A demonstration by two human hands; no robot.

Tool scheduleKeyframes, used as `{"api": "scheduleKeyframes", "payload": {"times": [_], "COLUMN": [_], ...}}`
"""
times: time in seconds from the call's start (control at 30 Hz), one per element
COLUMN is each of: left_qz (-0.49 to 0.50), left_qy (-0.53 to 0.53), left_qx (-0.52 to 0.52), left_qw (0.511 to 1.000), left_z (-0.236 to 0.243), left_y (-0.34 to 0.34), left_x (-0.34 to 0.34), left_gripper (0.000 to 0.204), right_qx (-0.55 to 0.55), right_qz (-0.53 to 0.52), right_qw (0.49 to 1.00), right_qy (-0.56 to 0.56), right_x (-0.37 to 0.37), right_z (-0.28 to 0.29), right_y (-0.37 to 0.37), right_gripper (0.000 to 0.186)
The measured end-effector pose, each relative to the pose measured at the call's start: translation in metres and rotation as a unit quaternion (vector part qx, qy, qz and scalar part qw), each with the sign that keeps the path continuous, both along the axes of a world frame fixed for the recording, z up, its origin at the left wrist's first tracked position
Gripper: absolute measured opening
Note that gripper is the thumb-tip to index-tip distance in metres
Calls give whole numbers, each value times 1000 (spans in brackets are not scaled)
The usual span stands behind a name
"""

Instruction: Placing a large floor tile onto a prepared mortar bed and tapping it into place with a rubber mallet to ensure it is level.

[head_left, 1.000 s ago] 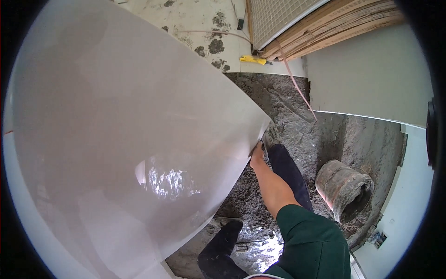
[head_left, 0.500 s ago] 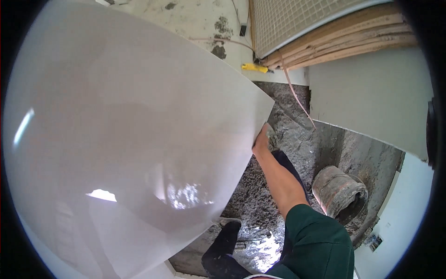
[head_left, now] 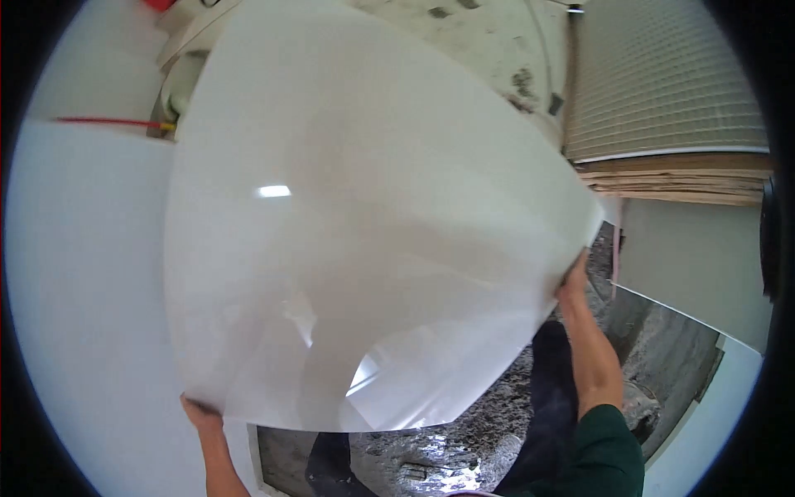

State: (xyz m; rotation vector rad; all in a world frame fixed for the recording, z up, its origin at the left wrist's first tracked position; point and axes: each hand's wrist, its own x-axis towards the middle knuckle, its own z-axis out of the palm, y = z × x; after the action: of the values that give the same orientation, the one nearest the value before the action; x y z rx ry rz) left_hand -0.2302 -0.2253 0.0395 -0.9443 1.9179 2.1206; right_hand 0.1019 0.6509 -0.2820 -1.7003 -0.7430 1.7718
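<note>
A large, glossy, off-white rectangular panel fills the middle of the view, gripped by 1 person with 2 bare hands. The left hand is closed on the panel's near left corner; the right hand grips the right edge, just short of the far right corner. The fingers beneath are mostly hidden.

Judging by the hold, the pick-up looks done: the panel's near edge is raised above the rough, wet grey floor and the person's dark-trousered legs. Left to do, by the same reading, is the setting-down, as neither hand has let go. Whether the far edge bears on anything cannot be told.

At right, a smooth pale slab borders the grey floor, below a stack of flat brown cardboard and a whitish, grid-patterned sheet. A grimy, rounded container shows partly behind the dark green fabric sleeve. At upper left, a thin red rod-like object lies beyond the panel's left edge, apart from the 2 hands.
</note>
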Motion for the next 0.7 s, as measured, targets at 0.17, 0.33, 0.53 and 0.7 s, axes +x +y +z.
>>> {"api": "scheduleKeyframes", "payload": {"times": [0.17, 0.33, 0.53, 0.7], "left_qz": [55, 101, 115, 79], "left_qy": [-37, -75, -110, -126], "left_qx": [1, -23, -56, -34], "left_qw": [998, 992, 986, 988], "left_z": [-86, -181, -263, -326], "left_y": [-47, -45, -65, -69], "left_x": [-1, -12, -15, -25], "left_gripper": [54, 62, 69, 74], "right_qx": [0, 56, 39, 77], "right_qz": [-29, 17, 20, 33], "right_qw": [998, 992, 984, 979], "right_qy": [-53, -114, -173, -187], "right_x": [-44, -28, -49, -55], "right_z": [-15, -59, -79, -97], "right_y": [-43, -41, -48, -38], "right_gripper": [80, 78, 72, 73]}}
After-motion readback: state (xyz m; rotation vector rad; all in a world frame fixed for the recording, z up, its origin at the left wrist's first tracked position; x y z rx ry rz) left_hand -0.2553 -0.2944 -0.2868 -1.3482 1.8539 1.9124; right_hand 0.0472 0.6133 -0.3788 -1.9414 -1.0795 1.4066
